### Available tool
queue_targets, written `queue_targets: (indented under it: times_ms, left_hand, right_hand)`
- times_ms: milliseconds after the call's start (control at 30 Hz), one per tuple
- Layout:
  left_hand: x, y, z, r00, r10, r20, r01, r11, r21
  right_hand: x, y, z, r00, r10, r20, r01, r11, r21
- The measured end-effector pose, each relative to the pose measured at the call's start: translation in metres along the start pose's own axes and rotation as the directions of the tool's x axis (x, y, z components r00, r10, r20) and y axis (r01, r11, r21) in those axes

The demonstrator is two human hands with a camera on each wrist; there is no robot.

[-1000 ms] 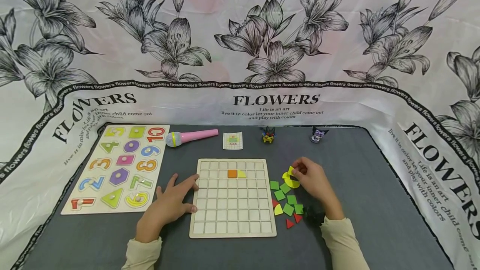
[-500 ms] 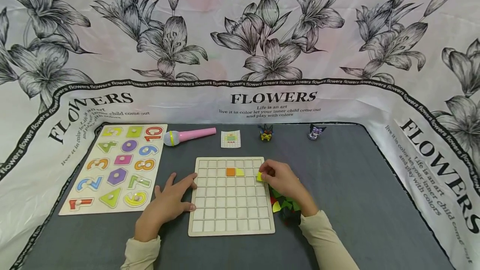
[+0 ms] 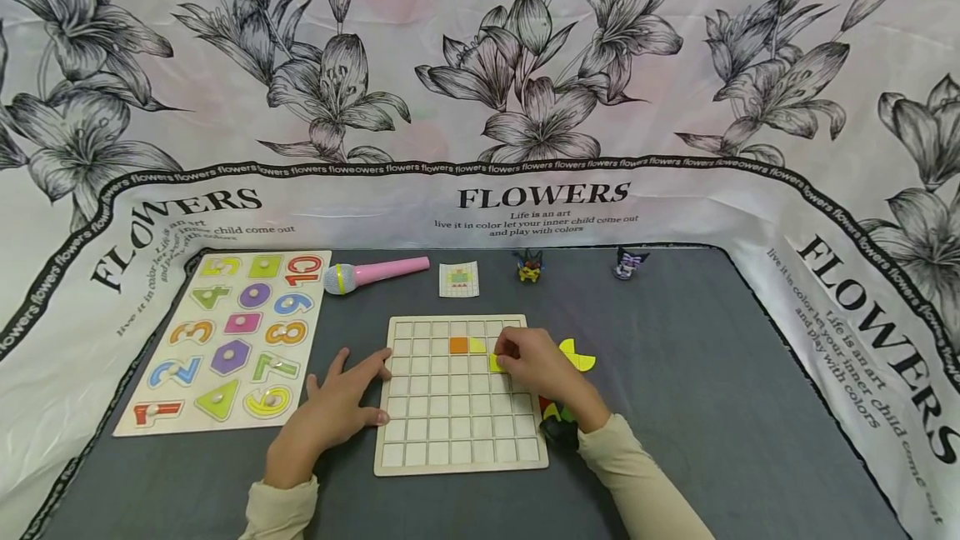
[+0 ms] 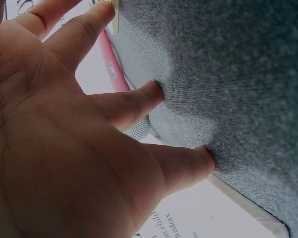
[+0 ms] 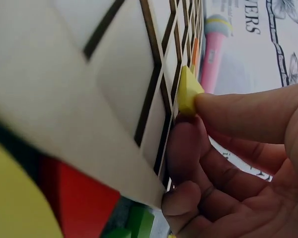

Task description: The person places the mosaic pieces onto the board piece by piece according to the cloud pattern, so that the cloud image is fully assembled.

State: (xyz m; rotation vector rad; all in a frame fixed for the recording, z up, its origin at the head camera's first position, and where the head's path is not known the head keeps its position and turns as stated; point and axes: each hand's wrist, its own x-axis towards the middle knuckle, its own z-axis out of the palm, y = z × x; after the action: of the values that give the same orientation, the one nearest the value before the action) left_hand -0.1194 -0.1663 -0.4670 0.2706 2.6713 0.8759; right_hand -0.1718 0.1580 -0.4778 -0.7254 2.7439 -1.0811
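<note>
A pale wooden grid board [image 3: 450, 432] lies on the dark cloth, with an orange square tile [image 3: 458, 345] and a yellow tile [image 3: 477, 345] side by side in one upper row. Over the board's right part, my right hand [image 3: 542, 365] pinches a yellow tile [image 5: 189, 91] between thumb and finger, close above the grid cells. My left hand [image 3: 333, 407] is spread at the board's left edge, fingertips at the rim. In the left wrist view, the thumb and a finger touch the grey cloth [image 4: 228, 89].
Yellow pieces [image 3: 577, 355] lie right of the board; red and green pieces [image 5: 84, 198] are partly hidden under the right arm. A number puzzle board [image 3: 225, 340] sits left. Behind are a pink toy microphone [image 3: 382, 272], a pattern card [image 3: 458, 279] and two small figurines [image 3: 529, 267].
My right hand has carried a yellow tile from the loose pile leftward onto the board's area. The left hand stays at the board's edge. The whole view has shifted slightly.
</note>
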Motion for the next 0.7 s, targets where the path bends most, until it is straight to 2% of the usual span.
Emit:
queue_targets:
  times_ms: [300, 567, 700]
  left_hand:
    - [-0.0015, 0.0026, -0.0009, 1.000, 0.010, -0.002, -0.010, 1.000, 0.008]
    - [-0.0015, 0.0031, -0.0015, 1.000, 0.030, -0.003, -0.029, 0.999, 0.024]
    - [-0.0009, 0.0032, -0.0007, 1.000, 0.020, 0.001, -0.020, 1.000, 0.021]
  right_hand:
    - [0.0015, -0.0027, 0.0019, 1.000, -0.010, -0.001, 0.010, 0.999, -0.035]
    - [0.0016, -0.0027, 0.0013, 0.998, -0.051, 0.034, 0.054, 0.996, -0.070]
    - [0.0000, -0.0026, 0.0007, 0.999, -0.030, 0.022, 0.031, 0.998, -0.053]
